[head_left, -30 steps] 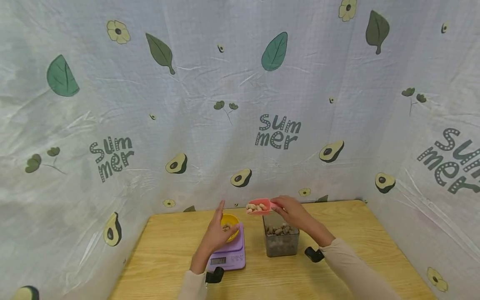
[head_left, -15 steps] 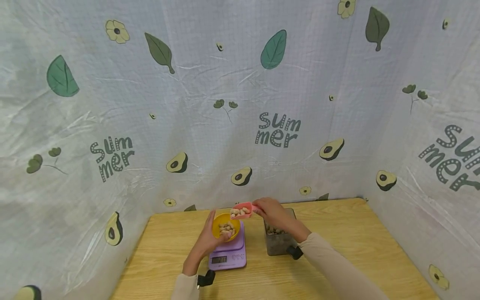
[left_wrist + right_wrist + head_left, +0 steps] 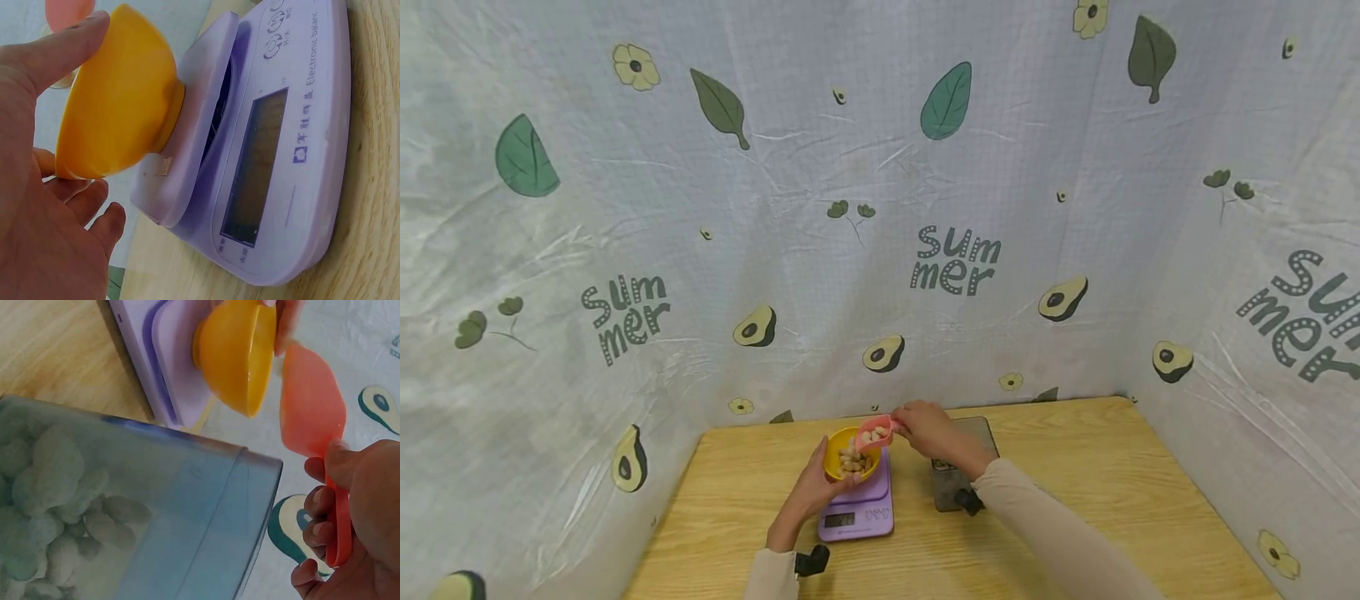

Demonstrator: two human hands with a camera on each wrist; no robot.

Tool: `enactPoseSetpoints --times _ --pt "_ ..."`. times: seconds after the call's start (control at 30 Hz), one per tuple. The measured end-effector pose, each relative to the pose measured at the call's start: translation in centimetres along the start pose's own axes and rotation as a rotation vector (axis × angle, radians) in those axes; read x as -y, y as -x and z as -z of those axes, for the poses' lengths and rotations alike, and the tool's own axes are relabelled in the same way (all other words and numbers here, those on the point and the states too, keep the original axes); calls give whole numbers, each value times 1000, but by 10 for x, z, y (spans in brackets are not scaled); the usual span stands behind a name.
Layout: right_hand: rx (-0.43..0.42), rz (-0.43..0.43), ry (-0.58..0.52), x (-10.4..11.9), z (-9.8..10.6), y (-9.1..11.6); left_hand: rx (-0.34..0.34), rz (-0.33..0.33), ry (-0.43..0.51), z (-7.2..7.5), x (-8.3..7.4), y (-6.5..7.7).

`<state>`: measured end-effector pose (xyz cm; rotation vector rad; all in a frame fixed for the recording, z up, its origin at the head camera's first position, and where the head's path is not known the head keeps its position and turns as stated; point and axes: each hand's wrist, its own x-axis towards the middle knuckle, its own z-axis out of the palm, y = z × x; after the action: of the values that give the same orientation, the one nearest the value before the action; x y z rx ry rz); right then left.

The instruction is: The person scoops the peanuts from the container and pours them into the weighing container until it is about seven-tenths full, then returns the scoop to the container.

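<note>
My left hand (image 3: 811, 490) holds the yellow bowl (image 3: 125, 94) by its sides, thumb at the near rim and fingers across from it. Resting on the pan of a purple electronic kitchen scale (image 3: 875, 515), the bowl contains several peanuts in the shell (image 3: 852, 463). My right hand (image 3: 931, 430) grips the handle of a pink scoop (image 3: 312, 403), its fingers wrapped round it in the right wrist view. Tilted toward the bowl, the scoop carries peanuts (image 3: 874, 434) just over the bowl's right rim. The digits on the scale's display (image 3: 256, 169) are not legible.
A see-through grey container (image 3: 951, 492) of peanuts stands right of the scale, partly hidden under my right forearm. The wooden table (image 3: 730, 500) meets a printed white curtain (image 3: 820, 275) at the back and sides.
My right hand has moved the loaded scoop left from above the container to the bowl and tipped it. My left hand has settled against the bowl, where more peanuts are visible.
</note>
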<state>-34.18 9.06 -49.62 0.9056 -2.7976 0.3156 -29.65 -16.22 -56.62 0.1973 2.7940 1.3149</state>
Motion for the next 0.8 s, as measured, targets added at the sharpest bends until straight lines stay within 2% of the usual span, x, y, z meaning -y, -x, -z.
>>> enactPoseSetpoints --times 0.2,0.4,0.5,0.57,0.67,0.8 --pt "26 49 172 13 9 -7 6 5 5 -1 1 -1" --pt "-18 175 442 29 26 -13 9 -8 6 -2 1 -1" --pt "-42 208 539 33 34 -13 9 -13 3 -2 1 -1" --pt "-53 204 556 33 38 -12 8 -19 5 -2 0 0" --pt "-55 184 522 28 42 -10 8 -14 13 -2 -1 1" --pt "-32 137 369 17 40 -3 5 0 21 -1 -2 3"
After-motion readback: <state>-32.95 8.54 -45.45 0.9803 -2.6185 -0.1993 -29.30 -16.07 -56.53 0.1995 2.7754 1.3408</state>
